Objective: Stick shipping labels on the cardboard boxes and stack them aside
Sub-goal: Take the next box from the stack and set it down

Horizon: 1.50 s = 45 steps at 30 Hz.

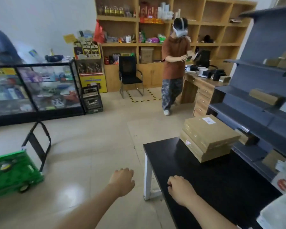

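- Two cardboard boxes [208, 138] stacked on the far right part of the black table [196, 187], upper box turned a little against the lower one
- White label [209, 120] already stuck on the far corner of the top box; small red and white mark on the near left side of the lower box, too blurred to read
- Left hand [122, 180] out over the floor, left of the table, fingers loosely curled, holding nothing visible
- Right hand [180, 189] over the near left edge of the table, fingers curled under; cannot tell if something small is pinched inside, perhaps nothing
- No fresh label or unlabelled box clearly in view near the hands, so probably a moment between boxes: fetching the next one
- For a good step: take next box with both hands, put it flat on the bare near part of the table, press label smooth from one edge to the other, then set it square on the stack, edges aligned, to avoid tipping
- Green cart [12, 171] on the floor at near left, another person [174, 63] far off by the wooden desk [203, 90]
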Tool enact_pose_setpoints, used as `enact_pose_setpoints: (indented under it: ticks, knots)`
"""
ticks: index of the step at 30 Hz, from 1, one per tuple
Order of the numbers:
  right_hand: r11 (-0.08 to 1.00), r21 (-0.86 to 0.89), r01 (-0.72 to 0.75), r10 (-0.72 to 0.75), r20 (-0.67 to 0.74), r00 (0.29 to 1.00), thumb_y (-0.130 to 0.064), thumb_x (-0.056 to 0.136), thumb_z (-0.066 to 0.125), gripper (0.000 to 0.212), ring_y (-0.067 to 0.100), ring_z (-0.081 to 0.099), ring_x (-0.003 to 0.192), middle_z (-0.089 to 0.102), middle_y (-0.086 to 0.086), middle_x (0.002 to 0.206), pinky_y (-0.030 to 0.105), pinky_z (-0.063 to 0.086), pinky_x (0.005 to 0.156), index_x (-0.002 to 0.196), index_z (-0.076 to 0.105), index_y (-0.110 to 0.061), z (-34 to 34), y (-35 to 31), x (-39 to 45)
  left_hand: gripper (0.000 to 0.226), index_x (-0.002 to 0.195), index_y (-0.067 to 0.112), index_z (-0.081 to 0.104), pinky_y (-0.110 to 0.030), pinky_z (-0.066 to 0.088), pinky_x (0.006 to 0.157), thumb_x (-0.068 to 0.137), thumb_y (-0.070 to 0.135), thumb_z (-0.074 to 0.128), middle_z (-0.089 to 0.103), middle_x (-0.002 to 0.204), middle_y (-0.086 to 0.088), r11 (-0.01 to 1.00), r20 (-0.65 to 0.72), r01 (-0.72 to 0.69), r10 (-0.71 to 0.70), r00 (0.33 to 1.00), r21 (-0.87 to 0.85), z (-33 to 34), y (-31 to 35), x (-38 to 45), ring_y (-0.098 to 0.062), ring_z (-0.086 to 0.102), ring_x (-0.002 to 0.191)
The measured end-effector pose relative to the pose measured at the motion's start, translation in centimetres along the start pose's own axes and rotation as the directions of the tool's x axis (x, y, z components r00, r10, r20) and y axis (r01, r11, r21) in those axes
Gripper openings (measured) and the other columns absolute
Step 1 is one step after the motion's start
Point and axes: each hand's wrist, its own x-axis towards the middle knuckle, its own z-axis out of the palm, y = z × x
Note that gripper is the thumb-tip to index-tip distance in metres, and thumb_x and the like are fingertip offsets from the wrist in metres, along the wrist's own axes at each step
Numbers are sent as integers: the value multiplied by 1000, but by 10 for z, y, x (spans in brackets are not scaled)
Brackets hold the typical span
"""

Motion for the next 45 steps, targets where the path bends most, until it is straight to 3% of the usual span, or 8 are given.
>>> enact_pose_setpoints:
  ticks: [6,15,26,31,34,37,41,45]
  knots:
    - [987,-35,158,-156,39,987,-23,98,42,22,20,53,106,57,1,117,31,44,87,114,57,-17,-13,-25,88,40,131,14,47,-37,36,101,98,35,40,51,132,-8,982,14,169,-168,986,-80,-16,-47,24,-28,48,121]
    - [979,-62,193,-184,131,974,-19,97,42,27,22,56,105,60,5,117,33,49,87,115,60,-13,-10,-67,201,40,133,14,46,-36,38,101,99,33,40,50,134,-8,960,57,250,-245,968,-125,-34,-121,79,-27,48,122]
    - [993,100,-62,58,48,997,-16,93,37,14,22,55,93,57,3,102,28,37,70,90,51,-15,-32,-68,327,40,131,13,47,-37,37,101,98,34,39,50,133,-9,1000,78,10,-9,997,-9,-84,-177,257,-28,49,120]
    - [971,108,-215,215,16,977,-23,97,39,25,23,54,106,59,5,116,31,43,86,111,57,-13,-34,-7,334,40,131,13,46,-38,35,102,98,34,36,51,131,-7,986,81,-154,149,985,57,-95,-113,347,-27,50,119]
    - [929,98,-357,360,-18,933,-26,97,40,29,22,54,111,58,3,119,33,43,92,119,56,-16,-40,43,325,41,134,13,43,-37,35,102,99,32,35,49,133,-7,946,92,-308,299,950,102,-102,-49,393,-26,48,120]
    - [856,135,-498,508,-46,860,-24,96,41,19,22,60,102,60,2,100,31,45,82,99,59,-16,-47,91,306,41,134,14,43,-36,35,102,99,32,34,49,133,-6,878,88,-451,443,892,162,-109,19,426,-25,49,120]
    - [702,195,-685,706,-60,706,-21,97,41,25,22,64,96,66,4,98,26,37,68,97,64,-14,-55,133,271,39,131,15,47,-36,36,99,97,32,38,52,129,-6,758,75,-618,617,783,211,-117,97,447,-25,51,118]
    - [523,267,-809,844,-27,536,-25,98,43,27,23,64,96,66,7,105,28,49,77,102,65,-11,-49,154,238,36,126,14,48,-36,36,97,94,29,40,52,128,-7,652,122,-725,720,684,222,-112,152,461,-26,51,117]
